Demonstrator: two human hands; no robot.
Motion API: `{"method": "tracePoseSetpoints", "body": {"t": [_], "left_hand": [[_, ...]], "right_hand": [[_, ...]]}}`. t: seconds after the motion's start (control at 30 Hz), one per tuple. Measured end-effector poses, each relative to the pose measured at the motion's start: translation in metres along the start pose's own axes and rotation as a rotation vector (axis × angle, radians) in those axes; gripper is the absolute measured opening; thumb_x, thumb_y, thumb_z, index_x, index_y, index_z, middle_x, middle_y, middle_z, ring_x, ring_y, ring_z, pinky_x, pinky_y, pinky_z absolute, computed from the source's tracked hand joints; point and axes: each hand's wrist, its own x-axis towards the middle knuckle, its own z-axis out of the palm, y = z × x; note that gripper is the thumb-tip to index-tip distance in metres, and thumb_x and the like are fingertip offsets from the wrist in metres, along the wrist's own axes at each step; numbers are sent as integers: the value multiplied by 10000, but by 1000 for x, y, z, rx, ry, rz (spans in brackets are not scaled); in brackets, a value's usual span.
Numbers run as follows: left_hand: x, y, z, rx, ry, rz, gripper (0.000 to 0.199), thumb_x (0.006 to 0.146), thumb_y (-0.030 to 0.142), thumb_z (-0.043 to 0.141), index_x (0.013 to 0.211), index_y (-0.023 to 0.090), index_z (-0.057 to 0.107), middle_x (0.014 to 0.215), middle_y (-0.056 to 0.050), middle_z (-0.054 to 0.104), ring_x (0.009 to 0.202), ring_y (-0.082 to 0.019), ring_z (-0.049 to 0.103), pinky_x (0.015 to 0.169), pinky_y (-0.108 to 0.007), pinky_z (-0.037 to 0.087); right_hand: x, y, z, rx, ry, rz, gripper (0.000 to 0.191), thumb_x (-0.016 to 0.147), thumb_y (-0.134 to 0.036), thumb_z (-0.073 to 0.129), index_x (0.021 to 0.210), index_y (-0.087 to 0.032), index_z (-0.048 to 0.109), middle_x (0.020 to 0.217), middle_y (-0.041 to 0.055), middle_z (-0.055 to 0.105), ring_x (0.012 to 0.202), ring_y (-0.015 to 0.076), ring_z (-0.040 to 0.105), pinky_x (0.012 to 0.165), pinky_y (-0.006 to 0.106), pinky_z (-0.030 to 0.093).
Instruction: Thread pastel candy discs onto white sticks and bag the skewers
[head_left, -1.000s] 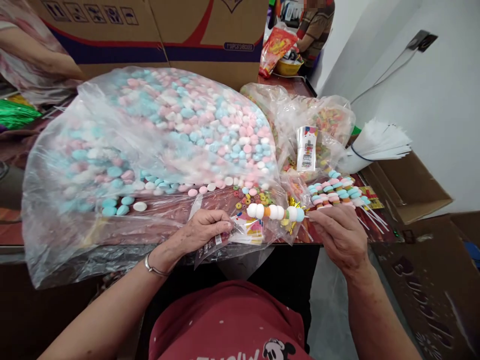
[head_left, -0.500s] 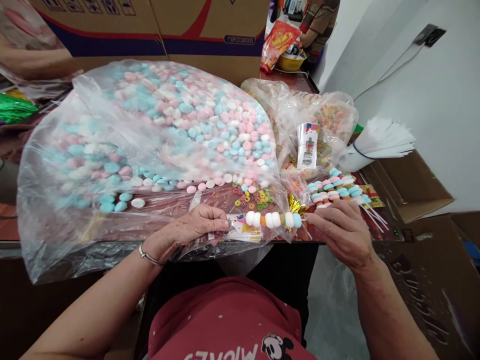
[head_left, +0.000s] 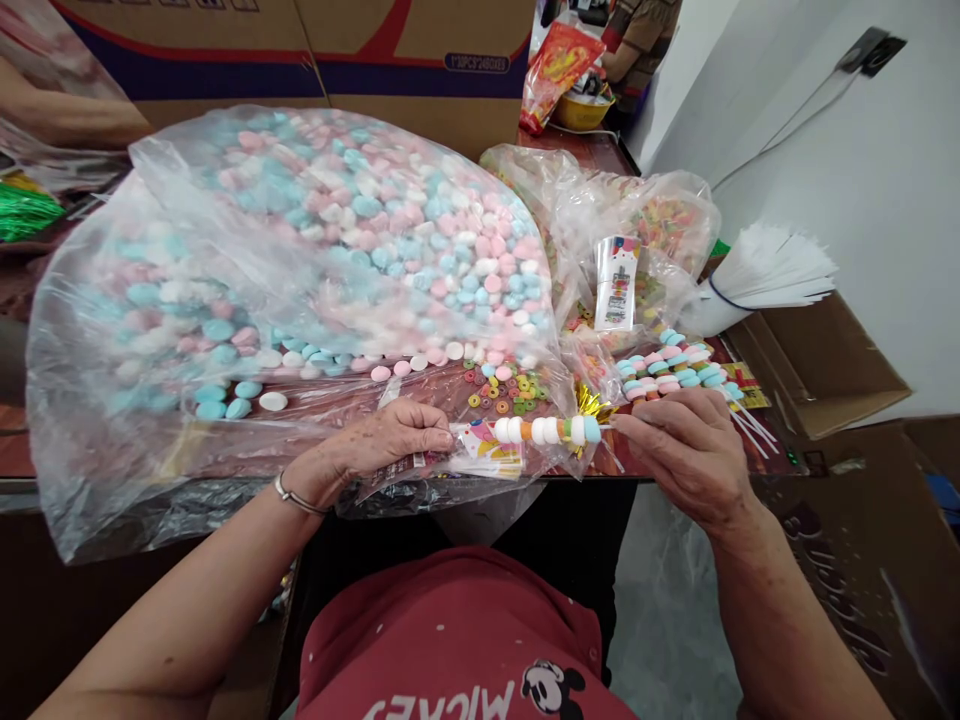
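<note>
Candy skewer: lying level mid-frame, between the two hands; from its left end I count two white sweets, an orange one, two white, a green, a white and a pale blue, packed close.
Neighbour's forearm: upper left of the frame, beside a big cardboard box that fills much of the top.
Green tinsel: at the left edge, below that forearm.
Big clear bag: across the left and middle of the reddish surface, full of pink, blue and white sweets, several showing along its lower side.
Left hand: just left of the skewer, fingers and thumb pinching a clear printed wrapper; metal bracelet on the wrist.
Coloured rings: scattered just above the skewer.
Gold tinsel: by the skewer's right end.
Printed labels: bundled, right of centre, resting against clear bags.
Pile of skewers: just above the other hand, sticks pointing lower right.
Right hand: fingers and thumb closed on the skewer's white stick, near the blue sweet.
Sheaf of white sticks: right side of the frame, above an open carton.
</note>
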Motion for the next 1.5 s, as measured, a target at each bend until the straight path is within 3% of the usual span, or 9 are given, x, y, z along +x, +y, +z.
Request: {"method": "tracePoseSetpoints", "body": {"t": [0.23, 0.63, 0.8, 1.2, 1.5], "left_hand": [[-3, -4, -1, -22, -29, 74, 328, 764, 419, 649, 587, 149, 593, 525, 5, 561, 497, -85, 447, 483, -205, 297], [-1, -1, 7, 2, 179, 132, 328, 692, 457, 694, 595, 155, 610, 525, 10, 566, 515, -99, 464, 493, -202, 344], [0, 0, 8, 3, 168, 125, 362, 670, 490, 697, 573, 156, 595, 519, 13, 556, 507, -98, 459, 480, -200, 335], [-1, 2, 11, -50, 95, 85, 387, 690, 498, 695, 553, 157, 573, 481, 3, 582, 484, -99, 472, 498, -211, 334], [4, -10, 9, -137, 183, 23, 369, 696, 492, 706, 623, 155, 576, 478, 12, 576, 445, -93, 464, 471, -207, 322]], "right_hand": [[-2, -3, 2, -9, 51, 102, 148, 910, -224, 587, 1011, -280, 681, 852, 19, 681, 768, 173, 575, 699, 345, 407], [-4, -15, 6, 33, 121, 146, 213, 867, -167, 617, 1025, -291, 689, 842, 6, 686, 762, 169, 573, 717, 346, 421], [-6, -15, 7, -1, 138, 178, 229, 866, -158, 611, 1039, -293, 677, 852, 8, 689, 777, 173, 586, 722, 344, 429], [-11, -15, 12, -22, 145, 165, 232, 864, -165, 611, 1044, -290, 687, 854, 12, 688, 791, 172, 580, 732, 343, 422], [-8, -20, 7, -38, 123, 87, 200, 855, -144, 649, 1019, -256, 671, 824, 14, 677, 736, 161, 566, 690, 337, 403]]}}
